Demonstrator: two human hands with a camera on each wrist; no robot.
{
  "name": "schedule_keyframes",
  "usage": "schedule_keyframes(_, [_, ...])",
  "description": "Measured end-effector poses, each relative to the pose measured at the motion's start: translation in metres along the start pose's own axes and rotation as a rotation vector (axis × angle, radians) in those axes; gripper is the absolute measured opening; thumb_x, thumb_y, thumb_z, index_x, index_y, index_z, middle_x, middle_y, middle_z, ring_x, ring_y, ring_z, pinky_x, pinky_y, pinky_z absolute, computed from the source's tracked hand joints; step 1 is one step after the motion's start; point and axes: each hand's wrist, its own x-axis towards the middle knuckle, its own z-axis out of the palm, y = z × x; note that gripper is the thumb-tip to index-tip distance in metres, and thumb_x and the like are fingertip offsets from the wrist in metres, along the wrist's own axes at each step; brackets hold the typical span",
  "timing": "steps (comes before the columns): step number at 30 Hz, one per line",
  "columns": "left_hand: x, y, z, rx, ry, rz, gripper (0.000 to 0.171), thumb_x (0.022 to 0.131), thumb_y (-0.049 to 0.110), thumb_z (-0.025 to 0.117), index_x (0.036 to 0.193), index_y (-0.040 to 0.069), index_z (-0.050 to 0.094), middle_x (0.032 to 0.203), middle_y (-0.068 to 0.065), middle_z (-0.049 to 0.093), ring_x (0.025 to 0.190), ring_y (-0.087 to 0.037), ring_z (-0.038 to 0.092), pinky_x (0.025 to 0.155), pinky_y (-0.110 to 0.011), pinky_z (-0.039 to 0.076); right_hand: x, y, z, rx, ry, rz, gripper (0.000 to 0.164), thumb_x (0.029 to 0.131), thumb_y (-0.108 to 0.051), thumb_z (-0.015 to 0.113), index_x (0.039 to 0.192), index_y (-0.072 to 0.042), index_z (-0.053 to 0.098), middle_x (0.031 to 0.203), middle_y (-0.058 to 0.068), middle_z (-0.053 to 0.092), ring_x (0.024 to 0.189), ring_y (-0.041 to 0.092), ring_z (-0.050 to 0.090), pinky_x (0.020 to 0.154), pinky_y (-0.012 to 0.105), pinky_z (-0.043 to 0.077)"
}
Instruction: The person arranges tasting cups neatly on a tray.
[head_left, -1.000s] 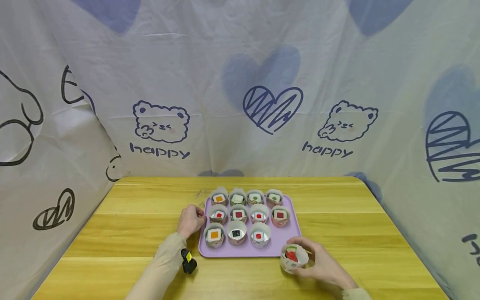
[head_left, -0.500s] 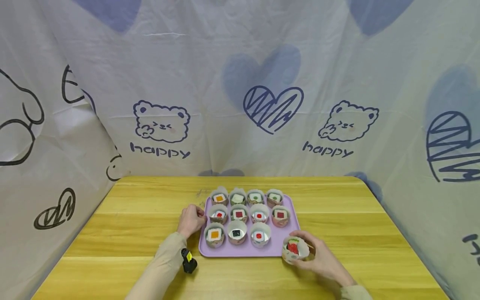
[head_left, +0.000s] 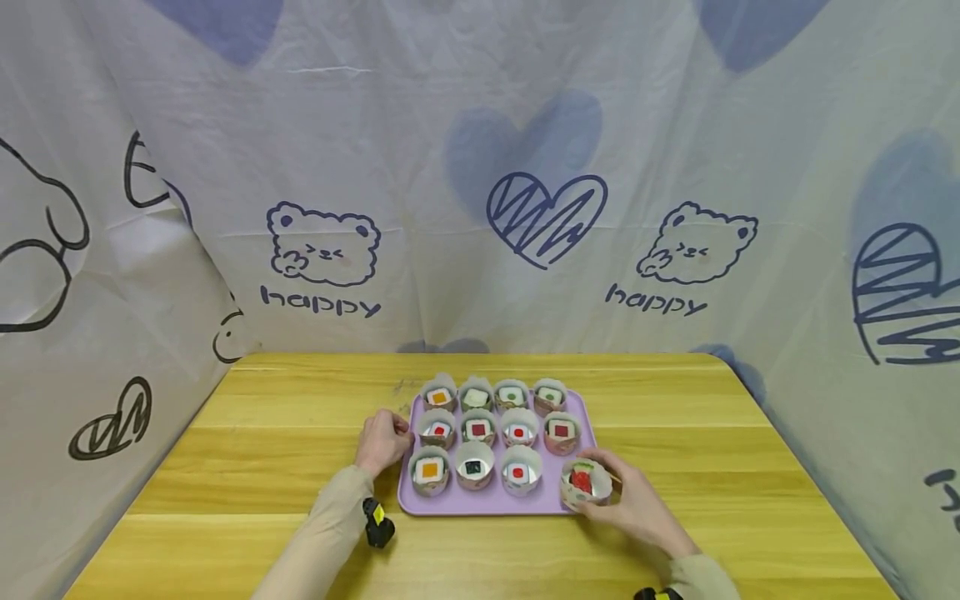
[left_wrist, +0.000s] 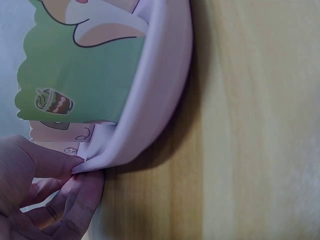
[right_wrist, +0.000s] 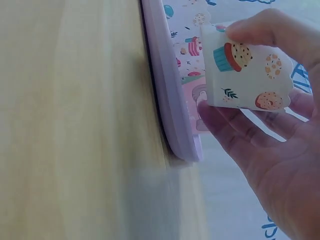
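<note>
My right hand (head_left: 637,508) grips a paper baking cup (right_wrist: 250,72) with a scalloped rim, printed with cupcakes and doughnuts. Thumb and fingers lie on opposite sides of it. A red piece with a green edge (head_left: 582,480) sits inside this cup. In the head view the cup overlaps the front right corner of a lilac tray (head_left: 546,467); in the right wrist view it hangs above the tray's rim. At the tray's left edge, my left hand (head_left: 381,442) pinches the rim between thumb (left_wrist: 57,162) and fingers.
Several similar paper cups, such as one with a black-topped white square (head_left: 473,468), stand in rows on the tray. The tray lies on a yellow wooden table (head_left: 300,408). A white printed curtain (head_left: 435,208) hangs behind and at the sides.
My right hand has carried the cup away from me, from in front of the tray's right corner to over that corner. The left hand and the tray have stayed put.
</note>
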Motion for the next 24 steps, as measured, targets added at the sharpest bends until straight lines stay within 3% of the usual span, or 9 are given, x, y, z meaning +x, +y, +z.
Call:
schedule_keyframes(8, [-0.001, -0.001, 0.001, 0.002, 0.003, -0.001, 0.014, 0.080, 0.006, 0.070, 0.091, -0.001, 0.074, 0.085, -0.012, 0.075, 0.080, -0.023, 0.068, 0.078, -0.041, 0.057, 0.011, 0.003, 0.007, -0.076, 0.045, 0.037, 0.066, 0.074, -0.013, 0.087, 0.133, -0.006, 0.057, 0.125, 0.014, 0.067, 0.111, 0.028, 0.066, 0.094, 0.027, 0.055])
schedule_keyframes(24, [-0.001, -0.001, 0.001, -0.011, 0.004, -0.004, 0.014, 0.080, 0.005, 0.069, 0.091, -0.001, 0.074, 0.084, -0.012, 0.075, 0.079, -0.023, 0.068, 0.077, -0.041, 0.057, 0.021, 0.007, 0.015, -0.146, 0.064, 0.069, 0.064, 0.073, -0.007, 0.086, 0.130, -0.009, 0.059, 0.122, 0.012, 0.068, 0.109, 0.027, 0.066, 0.090, 0.030, 0.054])
